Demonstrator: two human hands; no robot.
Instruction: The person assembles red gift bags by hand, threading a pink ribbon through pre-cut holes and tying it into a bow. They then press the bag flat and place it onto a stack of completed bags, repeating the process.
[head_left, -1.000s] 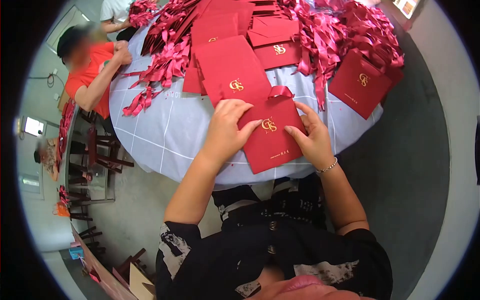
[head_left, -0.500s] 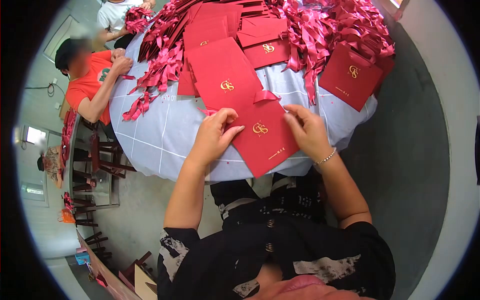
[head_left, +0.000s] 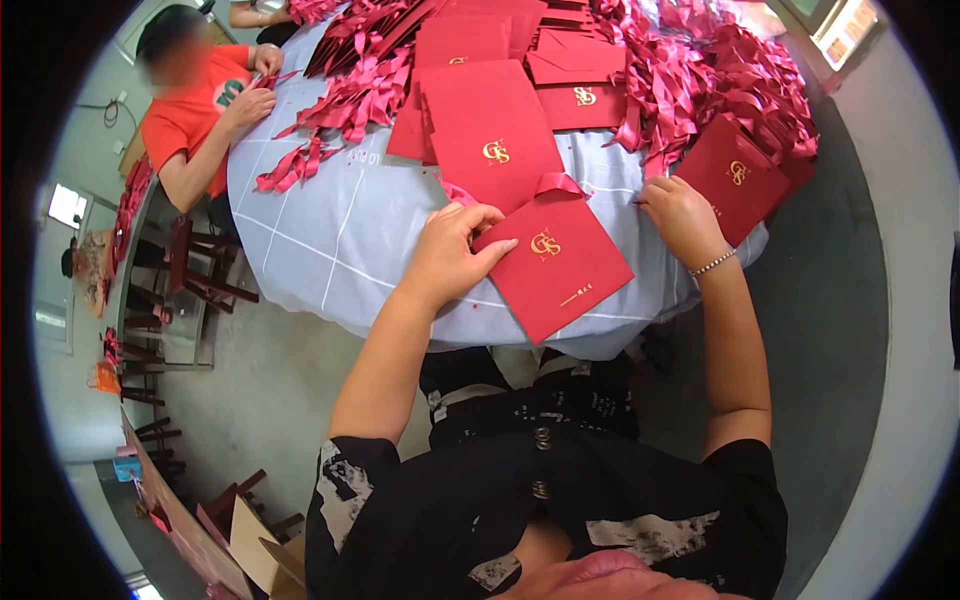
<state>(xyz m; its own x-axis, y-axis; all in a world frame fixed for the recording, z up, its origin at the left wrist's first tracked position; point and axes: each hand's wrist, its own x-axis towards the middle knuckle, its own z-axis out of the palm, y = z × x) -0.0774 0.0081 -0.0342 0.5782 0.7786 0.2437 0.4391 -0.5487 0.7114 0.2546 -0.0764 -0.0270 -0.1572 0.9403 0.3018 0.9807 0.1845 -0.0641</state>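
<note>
My left hand (head_left: 458, 250) grips the left edge of a red paper bag (head_left: 575, 275), thumb on its front and fingers behind. The bag lies tilted at the table's near edge, with a gold emblem and a pink-red ribbon (head_left: 560, 184) at its top. My right hand (head_left: 682, 215) is apart from that bag, over the cloth to its right. Its fingertips are pinched together, and a tiny dark bit shows at them that I cannot make out. Just beyond that hand stands another red bag (head_left: 735, 175) with ribbon. More flat red bags (head_left: 490, 115) lie overlapping above the held one.
A pale blue checked cloth (head_left: 300, 260) covers the table. Heaps of ribbon (head_left: 680, 90) and stacked bags fill its far side. At the left a person in an orange shirt (head_left: 185, 130) handles ribbon. Wooden stools (head_left: 205, 260) stand on the floor, and a wall is at right.
My right hand has left the held bag and moved right, its fingers now pinched. My left hand keeps its hold on the bag. The whole view has shifted slightly.
</note>
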